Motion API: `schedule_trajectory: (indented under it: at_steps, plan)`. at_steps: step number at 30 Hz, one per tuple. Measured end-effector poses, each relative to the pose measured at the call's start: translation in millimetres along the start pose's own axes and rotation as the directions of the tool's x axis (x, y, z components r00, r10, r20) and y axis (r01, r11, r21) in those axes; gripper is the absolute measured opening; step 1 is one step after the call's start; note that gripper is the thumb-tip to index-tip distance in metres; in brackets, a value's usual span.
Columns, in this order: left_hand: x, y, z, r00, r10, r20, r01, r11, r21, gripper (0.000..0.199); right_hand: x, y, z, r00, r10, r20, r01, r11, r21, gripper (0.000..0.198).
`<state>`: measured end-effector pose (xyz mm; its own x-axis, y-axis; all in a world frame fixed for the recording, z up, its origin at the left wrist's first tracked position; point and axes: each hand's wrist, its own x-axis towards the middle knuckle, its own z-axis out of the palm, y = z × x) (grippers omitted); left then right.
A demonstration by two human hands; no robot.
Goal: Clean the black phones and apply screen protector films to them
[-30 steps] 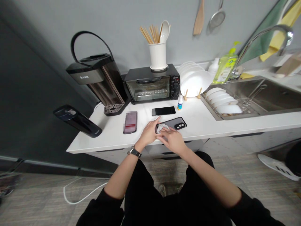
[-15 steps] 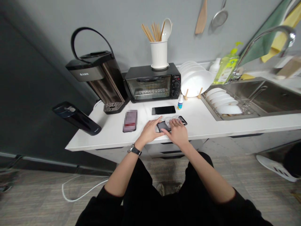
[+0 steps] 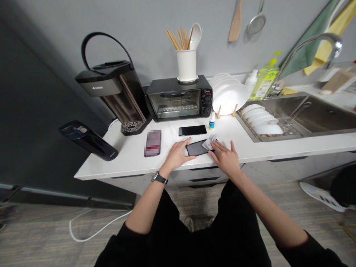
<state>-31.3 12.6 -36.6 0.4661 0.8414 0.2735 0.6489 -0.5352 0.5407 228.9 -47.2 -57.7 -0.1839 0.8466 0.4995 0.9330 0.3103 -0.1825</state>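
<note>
1. The black phone case [image 3: 196, 148] lies on the white surface [image 3: 125, 161], near its front edge and between the two hands.
2. The left hand [image 3: 177, 155] is part open, thumb and fingers spread around the case's left end with the thumb at the near edge; it has hold of that end. A wristwatch [image 3: 160, 178] circles the wrist.
3. The right hand [image 3: 228, 159] is fairly open, one outer finger lifted apart, its fingertips on a crumpled white tissue [image 3: 208, 144] over the case's right part. Whether it pinches the tissue, I cannot tell.
4. Just behind the case lies a black smartphone [image 3: 192, 130], screen up, apart from both hands.
5. A small spray bottle [image 3: 211, 121] with a blue label stands upright just right of the smartphone.
6. Left of the left hand lies a purplish item [image 3: 152, 143], blurred by pixelation.
7. Behind these stands a black toaster oven [image 3: 178, 105], with white plates [image 3: 229, 98] racked at its right.
</note>
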Motion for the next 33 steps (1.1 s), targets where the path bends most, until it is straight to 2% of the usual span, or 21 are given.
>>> schedule_trajectory:
  at_steps: [3,6,9,11,13,16,20,23,25,28,31,33]
  plan:
    - [1,0,0,1.000,0.003,0.010,-0.003,1.000,0.003,0.094,12,-16,8,0.998,0.067,0.004,-0.066,0.996,-0.056,0.064]
    - [2,-4,0,1.000,0.008,0.019,-0.008,1.000,0.000,0.090,26,-55,22,0.995,0.093,0.030,-0.091,0.993,-0.075,0.084]
    - [2,-9,1,0.999,0.015,0.046,-0.016,1.000,0.021,0.087,31,-92,30,0.998,-0.014,0.059,0.012,0.999,0.034,0.084]
    - [2,-11,2,0.999,0.005,0.052,-0.008,0.999,0.046,0.087,27,-104,29,0.995,-0.082,0.061,0.073,0.987,0.146,0.076]
    - [1,-11,2,0.999,0.003,0.048,-0.006,0.999,0.050,0.085,20,-99,24,0.992,-0.110,0.070,0.090,0.966,0.241,0.061]
    - [0,-6,1,0.999,0.009,0.036,-0.010,0.999,0.033,0.087,10,-69,12,0.990,-0.105,0.093,0.073,0.952,0.297,0.041]
    - [-1,0,0,1.000,-0.017,0.005,0.017,0.999,0.028,0.090,4,-19,3,0.999,0.003,0.041,-0.011,0.982,0.187,0.041]
    - [-1,2,0,1.000,-0.016,0.001,0.016,1.000,0.018,0.089,10,-7,6,0.996,0.088,-0.022,-0.086,0.994,0.073,0.047]
    - [0,2,0,1.000,-0.007,0.003,0.007,1.000,0.020,0.088,18,-18,13,0.993,0.113,-0.030,-0.112,0.993,0.028,0.056]
    - [0,-2,0,1.000,-0.006,0.008,0.006,1.000,0.023,0.085,28,-54,25,0.995,0.103,0.015,-0.103,0.994,0.025,0.069]
    - [0,-7,0,1.000,0.010,0.030,-0.010,1.000,0.023,0.081,28,-90,32,0.998,0.013,0.065,-0.022,0.991,0.131,0.070]
    - [0,-8,1,0.999,0.010,0.036,-0.011,1.000,0.026,0.081,23,-99,30,0.996,-0.052,0.079,0.032,0.972,0.231,0.064]
